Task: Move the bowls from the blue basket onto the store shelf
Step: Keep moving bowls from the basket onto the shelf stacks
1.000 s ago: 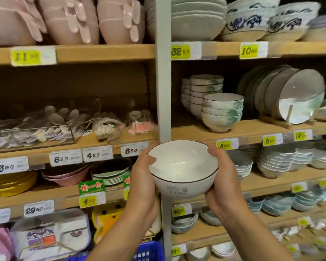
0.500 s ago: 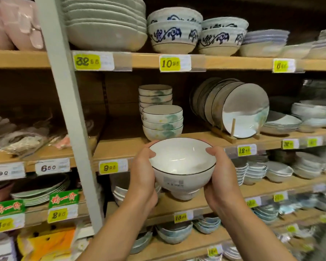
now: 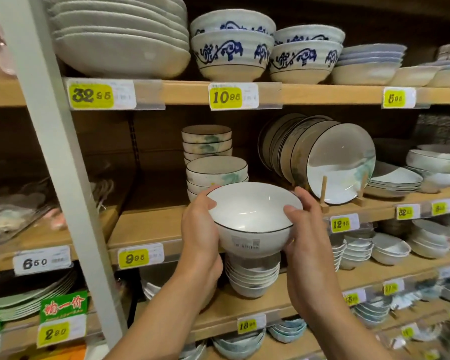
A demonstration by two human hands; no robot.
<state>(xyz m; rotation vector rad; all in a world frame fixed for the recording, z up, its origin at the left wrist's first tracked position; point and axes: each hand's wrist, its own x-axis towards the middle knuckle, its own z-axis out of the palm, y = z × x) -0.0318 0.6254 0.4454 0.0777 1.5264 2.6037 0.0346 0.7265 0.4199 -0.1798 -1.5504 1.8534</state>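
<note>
I hold a white bowl (image 3: 252, 216) with a thin dark rim and a barcode sticker, upright, between both hands. My left hand (image 3: 202, 237) grips its left side, thumb over the rim. My right hand (image 3: 305, 237) grips the right side the same way. The bowl hangs just in front of the wooden shelf (image 3: 151, 224), close to a low stack of matching bowls (image 3: 216, 172). A taller stack of smaller bowls (image 3: 206, 142) stands behind that one. The blue basket is out of view.
Plates lean on a wooden rack (image 3: 330, 162) right of the stacks. A grey upright post (image 3: 52, 152) divides the shelving at left. Blue-patterned bowls (image 3: 231, 53) and big dishes (image 3: 120, 37) fill the shelf above. More bowl stacks (image 3: 252, 276) sit on the shelf below.
The view has swung right and drawn closer to the shelf. The bowl, still held in both hands, has risen to the level of the shelf with the matching stack.
</note>
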